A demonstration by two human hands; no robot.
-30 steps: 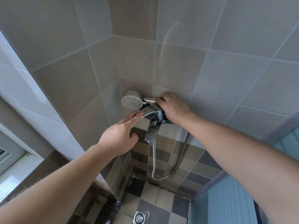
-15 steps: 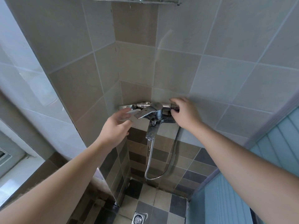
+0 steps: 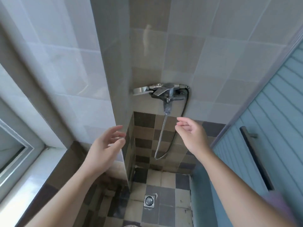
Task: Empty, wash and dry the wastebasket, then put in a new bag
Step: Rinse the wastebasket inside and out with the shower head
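A chrome shower mixer tap [image 3: 168, 94] is fixed to the tiled wall in the corner. The white hand shower head [image 3: 141, 90] rests across its top, pointing left. A metal hose [image 3: 161, 138] loops down from the tap. My left hand [image 3: 105, 145] hangs below and left of the tap, fingers spread, holding nothing. My right hand [image 3: 191, 135] is below and right of the tap, fingers loosely apart and empty. Neither hand touches the tap. No wastebasket is in view.
A square floor drain [image 3: 149, 200] sits in the chequered tile floor below. A blue panelled door [image 3: 270, 128] with a dark bar handle [image 3: 255, 156] stands at the right. A window frame [image 3: 19, 145] and sill are at the left. A tiled wall corner juts out between my hands.
Both hands have let go of the tap and shower head and dropped down and back from the wall. The shower head now lies on the mixer. The view has pulled back.
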